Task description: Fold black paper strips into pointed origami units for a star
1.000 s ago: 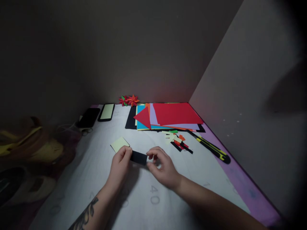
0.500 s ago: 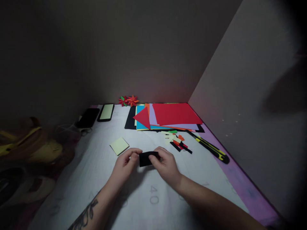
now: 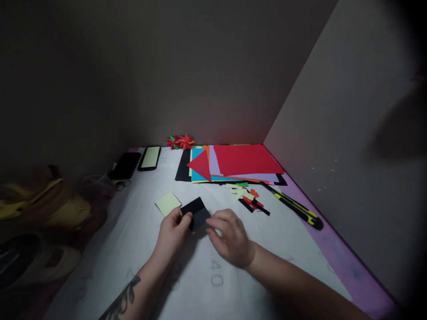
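Note:
A small black paper square with a crease across its middle is tilted above the table. My left hand pinches its left corner between thumb and fingers. At the paper's right edge is my right hand, its thumb and fingers apart; the fingertips are close to the paper, and I cannot tell whether they touch it. Just beyond my left hand, a pale yellow paper square lies flat.
Paper scraps lie beyond my right hand, beside a black and yellow utility knife. Coloured sheets are stacked at the back near two folded paper stars. Back left are a phone, a black flat object and scissor handles.
The black paper, folded into a strip before, is now opened into a creased square and turned. My right hand has let go of its grip and spread its fingers; my left still holds on.

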`<state>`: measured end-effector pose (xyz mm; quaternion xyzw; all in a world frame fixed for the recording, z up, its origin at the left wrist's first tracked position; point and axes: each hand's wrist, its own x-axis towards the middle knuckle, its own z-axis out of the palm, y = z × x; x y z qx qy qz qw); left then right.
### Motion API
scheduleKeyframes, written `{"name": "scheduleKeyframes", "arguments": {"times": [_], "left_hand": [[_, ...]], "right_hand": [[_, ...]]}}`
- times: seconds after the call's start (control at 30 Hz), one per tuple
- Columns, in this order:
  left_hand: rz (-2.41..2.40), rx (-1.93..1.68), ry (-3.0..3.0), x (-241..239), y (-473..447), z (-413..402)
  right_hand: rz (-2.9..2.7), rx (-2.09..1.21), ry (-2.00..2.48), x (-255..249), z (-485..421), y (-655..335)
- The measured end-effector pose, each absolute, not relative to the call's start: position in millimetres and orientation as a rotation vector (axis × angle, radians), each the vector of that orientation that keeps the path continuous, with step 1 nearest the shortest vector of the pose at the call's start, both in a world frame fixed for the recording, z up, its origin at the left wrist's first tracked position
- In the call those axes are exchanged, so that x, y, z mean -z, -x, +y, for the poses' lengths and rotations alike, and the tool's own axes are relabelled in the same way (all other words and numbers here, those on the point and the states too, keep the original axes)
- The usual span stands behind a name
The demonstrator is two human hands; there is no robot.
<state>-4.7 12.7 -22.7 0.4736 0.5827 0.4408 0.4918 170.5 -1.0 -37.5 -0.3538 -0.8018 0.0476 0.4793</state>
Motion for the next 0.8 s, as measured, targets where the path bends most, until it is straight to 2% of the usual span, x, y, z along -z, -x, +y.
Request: {"name": "scheduleKeyframes", "arguments": {"times": [0.23, 0.37, 0.53, 0.63, 0.8], "left_hand": [[1.386, -0.926, -1.224, 35.4, 7.4, 15.3], [1.502, -0.878, -1.870, 30.3, 19.1, 16.7], [1.283, -0.511, -2.641, 26.2, 25.7, 17.7], [1.198, -0.325, -2.718, 29.5, 24.2, 17.0], [1.155, -0.236, -2.667, 32.0, 24.1, 18.0]], "right_hand": [[-2.257, 0.075, 0.888, 40.1, 15.9, -167.4], [-2.346, 0.127, 0.884, 47.8, 31.2, -180.0], [-2.499, -0.060, 0.902, 57.9, 45.3, -194.6], [-2.491, -0.196, 0.859, 58.2, 49.0, -200.5], [-2.385, -0.448, 0.835, 56.6, 53.6, -204.3]]}}
